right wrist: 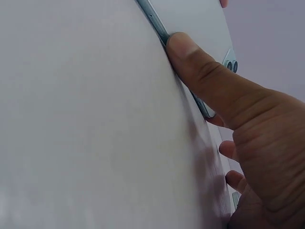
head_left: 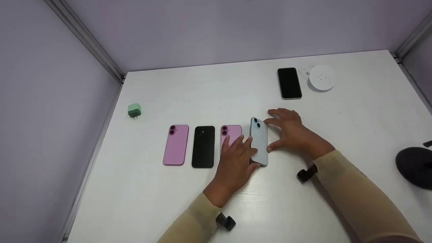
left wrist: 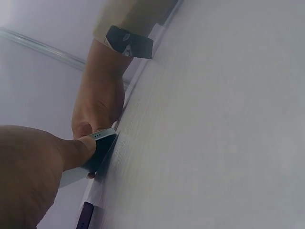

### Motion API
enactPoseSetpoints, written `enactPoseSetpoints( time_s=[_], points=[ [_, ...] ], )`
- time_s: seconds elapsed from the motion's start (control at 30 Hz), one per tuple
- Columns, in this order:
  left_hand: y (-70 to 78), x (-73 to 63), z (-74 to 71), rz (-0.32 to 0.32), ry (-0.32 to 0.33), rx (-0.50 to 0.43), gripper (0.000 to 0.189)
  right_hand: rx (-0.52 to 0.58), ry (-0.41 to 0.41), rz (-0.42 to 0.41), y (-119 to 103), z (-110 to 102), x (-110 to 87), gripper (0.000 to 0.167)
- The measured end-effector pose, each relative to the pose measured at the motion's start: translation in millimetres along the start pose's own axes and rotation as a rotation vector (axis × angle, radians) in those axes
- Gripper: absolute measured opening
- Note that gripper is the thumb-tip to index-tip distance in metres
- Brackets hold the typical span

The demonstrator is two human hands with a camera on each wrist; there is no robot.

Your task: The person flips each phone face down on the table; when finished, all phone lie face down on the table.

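No text, label, brand, number or sign can be read — not on the pale blue phone (head_left: pixel 260 143), the pink phones (head_left: pixel 176 145), the black-backed phone (head_left: pixel 203 148) or the dark-screened phone (head_left: pixel 289 83). The specks on the white disc (head_left: pixel 319 84) — too small to make out — spell nothing legible.

One pink phone (head_left: pixel 233 131) partly behind fingers (head_left: pixel 225 144)

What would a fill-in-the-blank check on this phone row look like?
Beside the leftmost pink phone lies the row's second phone, coloured ____.
The left hand and right hand touch the row's rightmost phone, coloured light ____.
The plug adapter is coloured ____.
The far phone, beside the white disc, lies screen ____.
Missing words: black; blue; green; up.
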State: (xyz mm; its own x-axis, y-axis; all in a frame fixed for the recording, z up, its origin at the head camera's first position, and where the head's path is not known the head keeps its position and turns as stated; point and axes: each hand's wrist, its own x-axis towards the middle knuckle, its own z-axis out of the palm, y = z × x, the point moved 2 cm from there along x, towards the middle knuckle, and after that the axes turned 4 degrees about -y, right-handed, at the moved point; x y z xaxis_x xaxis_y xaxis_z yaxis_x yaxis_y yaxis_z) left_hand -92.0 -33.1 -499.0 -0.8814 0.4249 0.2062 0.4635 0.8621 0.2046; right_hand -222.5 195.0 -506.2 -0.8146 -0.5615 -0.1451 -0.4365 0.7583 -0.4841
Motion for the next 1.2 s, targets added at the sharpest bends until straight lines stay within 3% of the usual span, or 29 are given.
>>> enactPoseSetpoints(
  time_s=[0.3, 0.73, 1.2],
  points=[
    [-0.9, -0.4, 1.0, 0.016, 0.012, 0.017, 0.028, 0.001, -0.011, 0.003, 1, -2, 0.8, 0.102],
    [4.8, 1.0, 4.9, -0.016, -0.04, -0.015, 0.027, -0.047, -0.041, -0.013, 1, -9, 0.3, 0.101],
    [14.0, 6.6, 7.3, -0.127, -0.133, -0.08, 0.031, -0.08, -0.099, 0.01, 3, -14, 2.9, 0.098]
  ],
)
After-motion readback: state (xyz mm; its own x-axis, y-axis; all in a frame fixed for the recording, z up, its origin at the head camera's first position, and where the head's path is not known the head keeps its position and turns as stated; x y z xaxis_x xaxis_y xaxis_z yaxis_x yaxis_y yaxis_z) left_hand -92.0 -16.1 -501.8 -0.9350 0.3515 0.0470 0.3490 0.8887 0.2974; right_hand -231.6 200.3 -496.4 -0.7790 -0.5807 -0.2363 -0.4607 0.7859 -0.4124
